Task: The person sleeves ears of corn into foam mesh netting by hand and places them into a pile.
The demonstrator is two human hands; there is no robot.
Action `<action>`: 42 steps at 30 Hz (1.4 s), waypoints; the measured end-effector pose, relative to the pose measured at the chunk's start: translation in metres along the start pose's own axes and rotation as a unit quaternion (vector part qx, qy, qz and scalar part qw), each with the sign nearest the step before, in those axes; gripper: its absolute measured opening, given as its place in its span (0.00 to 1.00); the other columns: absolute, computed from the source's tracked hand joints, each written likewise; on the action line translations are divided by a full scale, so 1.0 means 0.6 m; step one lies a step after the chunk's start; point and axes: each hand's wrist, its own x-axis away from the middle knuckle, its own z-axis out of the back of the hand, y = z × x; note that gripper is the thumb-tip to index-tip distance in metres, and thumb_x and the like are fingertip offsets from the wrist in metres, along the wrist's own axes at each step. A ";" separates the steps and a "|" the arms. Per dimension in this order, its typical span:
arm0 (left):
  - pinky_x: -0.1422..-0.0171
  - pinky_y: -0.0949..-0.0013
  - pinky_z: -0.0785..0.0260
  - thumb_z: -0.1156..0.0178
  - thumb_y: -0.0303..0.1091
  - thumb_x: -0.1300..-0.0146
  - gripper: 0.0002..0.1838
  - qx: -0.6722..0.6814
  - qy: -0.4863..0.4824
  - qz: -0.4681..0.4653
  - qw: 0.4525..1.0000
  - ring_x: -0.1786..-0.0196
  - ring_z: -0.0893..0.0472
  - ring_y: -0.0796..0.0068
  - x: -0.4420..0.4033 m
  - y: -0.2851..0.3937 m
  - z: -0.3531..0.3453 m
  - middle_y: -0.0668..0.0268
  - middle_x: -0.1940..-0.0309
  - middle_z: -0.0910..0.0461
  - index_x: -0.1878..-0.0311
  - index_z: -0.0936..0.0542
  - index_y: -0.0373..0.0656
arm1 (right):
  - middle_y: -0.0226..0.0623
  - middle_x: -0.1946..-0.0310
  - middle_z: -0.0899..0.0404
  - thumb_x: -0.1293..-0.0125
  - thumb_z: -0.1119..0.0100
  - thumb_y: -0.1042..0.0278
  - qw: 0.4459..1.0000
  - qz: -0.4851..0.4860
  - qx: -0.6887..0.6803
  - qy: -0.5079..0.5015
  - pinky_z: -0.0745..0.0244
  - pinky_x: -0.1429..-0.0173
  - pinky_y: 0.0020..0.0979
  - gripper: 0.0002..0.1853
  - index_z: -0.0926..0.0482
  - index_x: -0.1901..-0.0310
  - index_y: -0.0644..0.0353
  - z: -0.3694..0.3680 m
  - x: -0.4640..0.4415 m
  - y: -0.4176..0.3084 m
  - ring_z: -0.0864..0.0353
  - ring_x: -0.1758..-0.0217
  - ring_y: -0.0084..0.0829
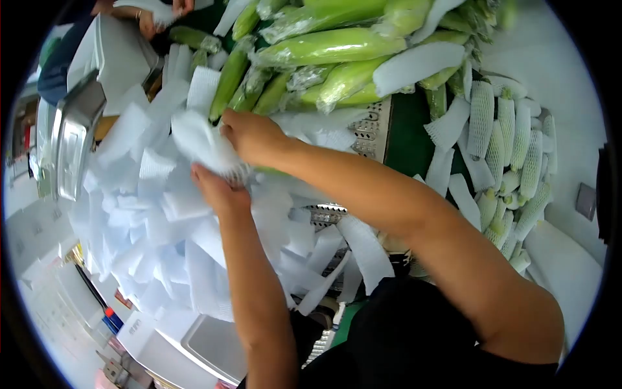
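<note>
Your largest thing in view is the heap of white foam sleeves, spread across the left and middle; it hides most of whatever carries it. Next comes the pile of long green vegetables, many in clear plastic, cut off by the top edge, with a foam strip lying over some of them. To your right is a smaller group of netted vegetables, packed so closely that several are partly covered. Between the two you can see a strip of dark green surface, partly hidden by your right forearm.

At the far left a steel tray stands tilted beside the heap. A white tub at the bottom is partly covered by your left forearm. At the upper left a co-worker's hands are at a piece of white foam, close to the top edge.

The sleeve you hold is just above the heap, blurred, so you cannot make out whether anything is inside. Your right hand is curled closed on its near end, fingertips hard to see; your left hand is partly closed against its lower side, thumb and fingers blurred.
</note>
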 end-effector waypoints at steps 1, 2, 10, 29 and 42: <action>0.40 0.60 0.27 0.58 0.49 0.22 0.22 0.048 -0.056 -0.004 0.997 0.43 0.23 0.65 -0.005 -0.030 0.053 0.63 0.43 0.24 0.36 0.31 0.44 | 0.47 0.59 0.18 0.28 0.48 0.60 0.997 0.020 -0.065 0.028 0.25 0.55 0.43 0.11 0.27 0.53 0.59 0.033 0.045 -0.006 0.19 0.54 0.50; 0.50 0.67 0.28 0.54 0.51 0.23 0.19 0.134 -0.220 -0.053 0.965 0.55 0.24 0.70 0.019 -0.039 0.075 0.65 0.52 0.25 0.43 0.30 0.46 | 0.46 0.60 0.19 0.27 0.48 0.59 0.992 0.050 -0.107 0.053 0.25 0.55 0.42 0.12 0.27 0.53 0.59 0.059 0.098 -0.012 0.19 0.55 0.48; 0.38 0.59 0.30 0.50 0.42 0.26 0.21 0.004 -0.140 -0.015 0.990 0.43 0.27 0.64 0.213 -0.127 0.053 0.60 0.43 0.27 0.36 0.34 0.43 | 0.40 0.67 0.23 0.25 0.46 0.58 0.951 -0.069 -0.276 0.123 0.27 0.58 0.33 0.12 0.28 0.55 0.59 0.153 0.289 -0.005 0.23 0.66 0.33; 0.41 0.52 0.33 0.39 0.21 0.49 0.23 -0.501 -0.511 -0.385 0.583 0.48 0.21 0.51 0.345 -0.085 -0.137 0.58 0.56 0.18 0.47 0.20 0.42 | 0.44 0.32 0.37 0.49 0.27 0.48 0.778 -0.012 -0.539 0.321 0.34 0.32 0.40 0.54 0.47 0.26 0.60 0.171 0.494 0.142 0.33 0.32 0.37; 0.62 0.75 0.28 0.31 0.24 0.40 0.28 -0.296 -0.420 -0.079 0.854 0.61 0.21 0.77 0.220 -0.005 -0.036 0.66 0.55 0.19 0.38 0.30 0.35 | 0.34 0.46 0.30 0.35 0.35 0.69 0.930 0.027 -0.365 0.034 0.26 0.49 0.27 0.37 0.40 0.26 0.51 0.215 0.350 0.065 0.25 0.52 0.24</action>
